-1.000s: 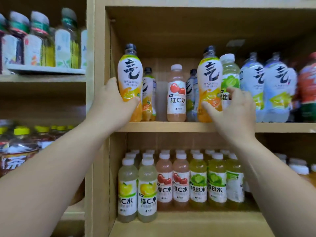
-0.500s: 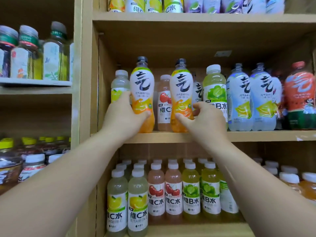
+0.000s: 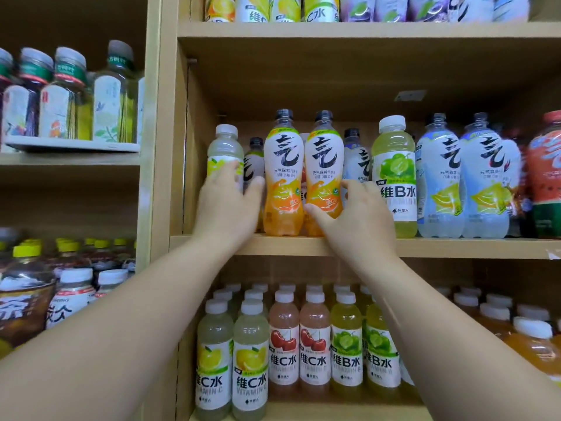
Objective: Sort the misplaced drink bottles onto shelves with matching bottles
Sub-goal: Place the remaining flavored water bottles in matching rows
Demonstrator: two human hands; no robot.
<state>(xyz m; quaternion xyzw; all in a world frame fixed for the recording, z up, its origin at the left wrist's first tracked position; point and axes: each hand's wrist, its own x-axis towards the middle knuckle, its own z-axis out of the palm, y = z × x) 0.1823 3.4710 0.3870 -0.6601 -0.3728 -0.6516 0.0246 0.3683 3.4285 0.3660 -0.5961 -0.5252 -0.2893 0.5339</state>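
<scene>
Two orange-label dark-capped bottles stand side by side on the middle shelf (image 3: 455,247), the left one (image 3: 283,177) and the right one (image 3: 323,174). My right hand (image 3: 361,217) grips the right one, thumb on its front and fingers round its right side. My left hand (image 3: 226,205) is off the left orange bottle; its fingers lie over the label of a white-capped lemon bottle (image 3: 224,147), thumb spread. A white-capped lime bottle (image 3: 394,165) stands to the right of my right hand. A pink bottle shows only as a sliver behind the orange pair.
Pale blue-label bottles (image 3: 440,177) and a red watermelon bottle (image 3: 546,177) fill the middle shelf's right. The lower shelf holds rows of lemon (image 3: 250,360), cherry (image 3: 283,344) and lime bottles (image 3: 347,354). Tea bottles (image 3: 112,95) fill the left unit.
The two orange bottles have been brought together and set side by side. My left hand let go of the left one and shifted left onto the lemon bottle. The camera tilted up.
</scene>
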